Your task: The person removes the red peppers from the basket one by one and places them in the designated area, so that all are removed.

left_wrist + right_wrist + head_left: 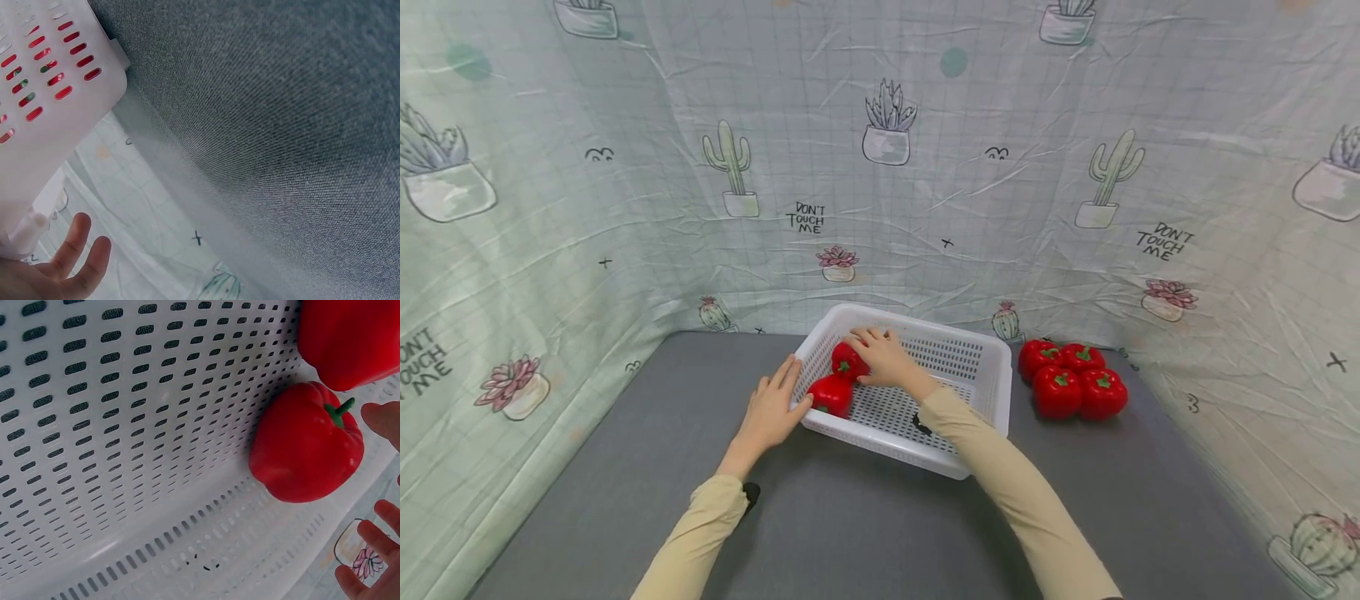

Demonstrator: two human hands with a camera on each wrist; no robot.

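A white perforated basket (898,450) holds two red peppers at its left end: a far one (846,360) with a green stem and a near one (831,395). My left hand (769,415) lies with extended fingers on the basket's left rim, its thumb by the near pepper. In the left wrist view two fingers (81,253) stand out past the basket wall (69,119). Above the far pepper, my right hand (886,358) is spread. The right wrist view has its thumb and fingers (374,545) apart beside the stemmed pepper (306,447); the other pepper (353,340) is above.
Several red peppers (1057,392) stand in a tight group just right of the basket. Grey cloth (647,467) covers the table. Patterned fabric (955,208) hangs behind and at both sides. Black bands (751,493) are at my wrists.
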